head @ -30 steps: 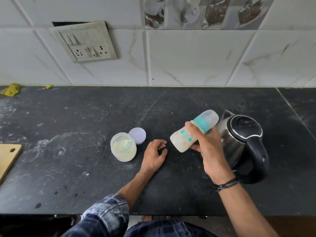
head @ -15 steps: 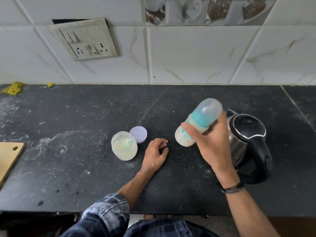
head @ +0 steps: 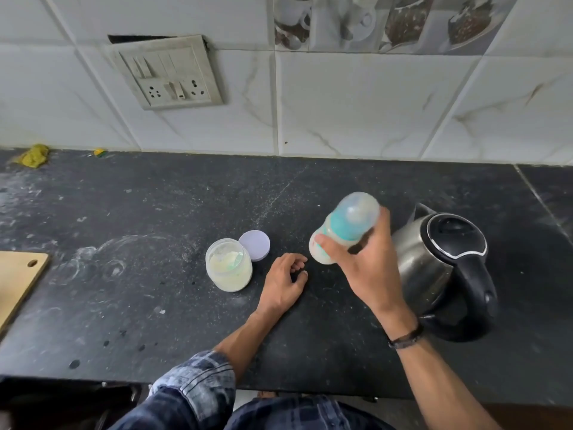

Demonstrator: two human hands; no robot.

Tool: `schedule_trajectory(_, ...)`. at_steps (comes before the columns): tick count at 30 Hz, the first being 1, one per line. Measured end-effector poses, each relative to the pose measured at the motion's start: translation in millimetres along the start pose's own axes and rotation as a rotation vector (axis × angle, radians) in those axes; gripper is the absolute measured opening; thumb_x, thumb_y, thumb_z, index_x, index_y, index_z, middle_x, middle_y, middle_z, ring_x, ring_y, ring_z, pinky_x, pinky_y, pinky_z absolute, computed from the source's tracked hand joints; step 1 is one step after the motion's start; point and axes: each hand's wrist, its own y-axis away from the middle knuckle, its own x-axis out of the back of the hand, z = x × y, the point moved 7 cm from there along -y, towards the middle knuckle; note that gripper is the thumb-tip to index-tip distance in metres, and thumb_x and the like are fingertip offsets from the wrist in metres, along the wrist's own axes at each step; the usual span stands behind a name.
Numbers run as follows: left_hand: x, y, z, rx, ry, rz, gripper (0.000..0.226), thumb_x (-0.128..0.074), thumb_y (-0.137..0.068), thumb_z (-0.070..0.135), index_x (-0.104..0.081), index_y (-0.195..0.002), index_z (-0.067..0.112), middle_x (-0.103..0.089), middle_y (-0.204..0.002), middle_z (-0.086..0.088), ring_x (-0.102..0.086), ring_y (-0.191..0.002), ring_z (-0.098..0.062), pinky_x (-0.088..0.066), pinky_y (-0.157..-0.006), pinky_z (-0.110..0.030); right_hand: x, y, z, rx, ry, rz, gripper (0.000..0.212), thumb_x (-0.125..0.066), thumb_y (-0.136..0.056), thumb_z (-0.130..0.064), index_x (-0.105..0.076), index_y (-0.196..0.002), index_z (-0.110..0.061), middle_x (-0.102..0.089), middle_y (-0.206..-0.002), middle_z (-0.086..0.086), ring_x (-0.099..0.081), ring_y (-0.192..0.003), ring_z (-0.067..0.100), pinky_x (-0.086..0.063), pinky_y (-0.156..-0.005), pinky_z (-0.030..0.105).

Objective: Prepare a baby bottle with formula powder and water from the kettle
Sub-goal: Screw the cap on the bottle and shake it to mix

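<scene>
My right hand (head: 364,268) grips a capped baby bottle (head: 345,226) with a teal collar, held above the counter with its cap end toward me; the bottle is blurred. A steel kettle (head: 434,265) with a black lid and handle stands just right of that hand, lid closed. An open jar of pale formula powder (head: 229,265) stands left of centre, with its lilac lid (head: 255,245) lying behind it. My left hand (head: 285,282) rests on the dark counter (head: 124,290) between jar and bottle, fingers loosely curled and holding nothing.
A wooden cutting board (head: 18,280) pokes in at the left edge. A yellow cloth (head: 32,155) lies at the back left by the tiled wall. A switch and socket panel (head: 169,74) hangs on the wall.
The bottle has swung from lying tilted sideways to standing nearly cap-up toward the camera, and rose slightly in my right hand. My left hand has stayed put.
</scene>
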Motion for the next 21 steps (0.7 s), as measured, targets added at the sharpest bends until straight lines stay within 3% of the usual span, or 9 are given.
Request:
schedule_trajectory(3,3,-7,2,-0.005,0.02,0.014,0.024,-0.067,-0.089,0.014,-0.061,-0.106,0.03,-0.058,-0.097,0.019,-0.055,-0.097,0.0,-0.04,-0.083,-0.007,9,1,-4,0.104,-0.14,0.106,0.081,-0.086,-0.082,-0.05,-0.047,-0.133,0.0,-0.073,-0.12,0.001,-0.072,-0.112,0.023,-0.06,-0.094,0.041)
schedule_trajectory(4,3,-8,1,0.006,0.015,0.016,0.024,-0.067,-0.089,0.014,-0.064,-0.11,0.027,-0.06,-0.098,0.016,-0.055,-0.097,-0.002,-0.04,-0.084,-0.007,6,-4,-6,0.098,-0.113,0.096,0.08,-0.086,-0.081,-0.051,-0.047,-0.131,-0.002,-0.072,-0.12,-0.001,-0.071,-0.112,0.021,-0.059,-0.095,0.041)
schedule_trajectory(7,0,-1,-3,0.017,0.001,-0.001,0.025,-0.067,-0.09,0.016,-0.065,-0.113,0.025,-0.06,-0.099,0.016,-0.055,-0.098,-0.001,-0.039,-0.085,-0.005,-4,-6,1,0.018,0.111,-0.004,0.071,-0.082,-0.073,-0.062,-0.042,-0.125,-0.036,-0.065,-0.116,-0.018,-0.067,-0.106,0.008,-0.058,-0.092,0.04)
schedule_trajectory(8,-2,1,-4,0.013,0.007,-0.014,0.025,-0.067,-0.09,0.017,-0.064,-0.112,0.028,-0.059,-0.099,0.017,-0.055,-0.098,0.0,-0.039,-0.084,-0.005,-3,-2,1,0.033,0.105,0.004,0.071,-0.083,-0.073,-0.063,-0.042,-0.125,-0.039,-0.065,-0.117,-0.019,-0.066,-0.107,0.009,-0.058,-0.093,0.04)
schedule_trajectory(11,3,-7,-1,0.009,0.027,0.002,0.025,-0.067,-0.09,0.017,-0.063,-0.112,0.03,-0.061,-0.1,0.016,-0.055,-0.098,-0.001,-0.04,-0.084,-0.007,5,1,2,0.114,-0.036,0.087,0.079,-0.083,-0.08,-0.06,-0.045,-0.132,-0.013,-0.069,-0.122,-0.006,-0.069,-0.115,0.019,-0.057,-0.097,0.04)
schedule_trajectory(13,3,-9,-1,0.021,0.012,0.005,0.026,-0.066,-0.089,0.017,-0.065,-0.114,0.026,-0.062,-0.101,0.014,-0.056,-0.098,-0.001,-0.04,-0.085,-0.007,0,-5,5,0.074,0.053,0.049,0.077,-0.081,-0.076,-0.066,-0.042,-0.128,-0.025,-0.066,-0.12,-0.011,-0.066,-0.113,0.008,-0.056,-0.095,0.03)
schedule_trajectory(15,-1,-4,-1,0.018,0.012,-0.008,0.026,-0.066,-0.089,0.018,-0.066,-0.115,0.025,-0.062,-0.101,0.014,-0.055,-0.099,-0.001,-0.04,-0.086,-0.007,-1,-2,9,0.038,0.145,0.028,0.071,-0.079,-0.072,-0.069,-0.039,-0.124,-0.042,-0.064,-0.118,-0.014,-0.065,-0.108,0.004,-0.056,-0.091,0.029)
schedule_trajectory(19,3,-8,-1,0.002,0.026,0.011,0.026,-0.066,-0.089,0.017,-0.066,-0.114,0.025,-0.062,-0.101,0.014,-0.057,-0.098,-0.004,-0.044,-0.086,-0.012,10,3,15,0.09,0.015,0.154,0.083,-0.081,-0.079,-0.065,-0.043,-0.132,-0.014,-0.067,-0.124,0.009,-0.068,-0.113,0.025,-0.056,-0.096,0.037)
schedule_trajectory(21,4,-8,-1,0.009,0.009,0.018,0.026,-0.067,-0.089,0.016,-0.067,-0.114,0.023,-0.062,-0.1,0.013,-0.057,-0.096,-0.006,-0.045,-0.087,-0.015,4,-2,18,0.028,0.112,0.103,0.079,-0.079,-0.075,-0.067,-0.044,-0.128,-0.02,-0.065,-0.121,-0.001,-0.066,-0.109,0.018,-0.055,-0.092,0.032)
